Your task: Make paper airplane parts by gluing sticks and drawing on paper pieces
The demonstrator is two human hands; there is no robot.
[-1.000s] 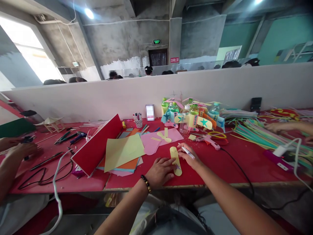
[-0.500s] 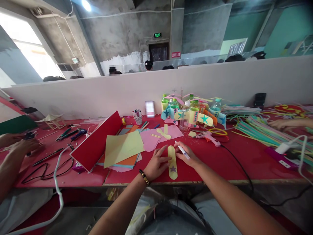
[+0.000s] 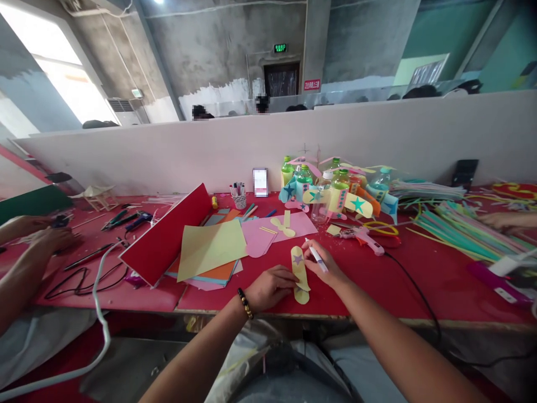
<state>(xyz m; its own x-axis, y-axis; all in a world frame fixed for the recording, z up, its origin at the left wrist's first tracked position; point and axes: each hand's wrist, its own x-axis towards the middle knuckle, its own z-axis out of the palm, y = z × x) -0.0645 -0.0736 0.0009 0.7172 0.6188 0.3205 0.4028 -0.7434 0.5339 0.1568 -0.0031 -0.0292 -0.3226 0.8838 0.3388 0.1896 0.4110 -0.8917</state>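
In front of me lies a yellow paper strip point(image 3: 297, 270) with rounded ends, a purple star near its far end. My left hand point(image 3: 271, 287) pinches its left edge. A second yellow rounded piece point(image 3: 301, 296) shows just below; I cannot tell whether it is separate or the same strip folded. My right hand point(image 3: 329, 267) holds a white pen point(image 3: 316, 256), its fingertips close to the strip's right edge. Beyond, a yellow propeller-shaped cutout point(image 3: 286, 225) and thin sticks rest on pink paper point(image 3: 255, 238).
A pink glue gun point(image 3: 364, 239) with a black cord lies right. Decorated bottle planes point(image 3: 335, 190), a pen cup point(image 3: 239, 200) and a phone point(image 3: 260, 183) stand behind. Yellow sheet point(image 3: 213, 249) and red board point(image 3: 172, 232) are left. Co-workers' hands point(image 3: 52, 238) work at both sides.
The star has gone from the strip's near end to the far end, and a second yellow end shows beneath. My left fingers have closed on the paper. The pen stays in my right hand.
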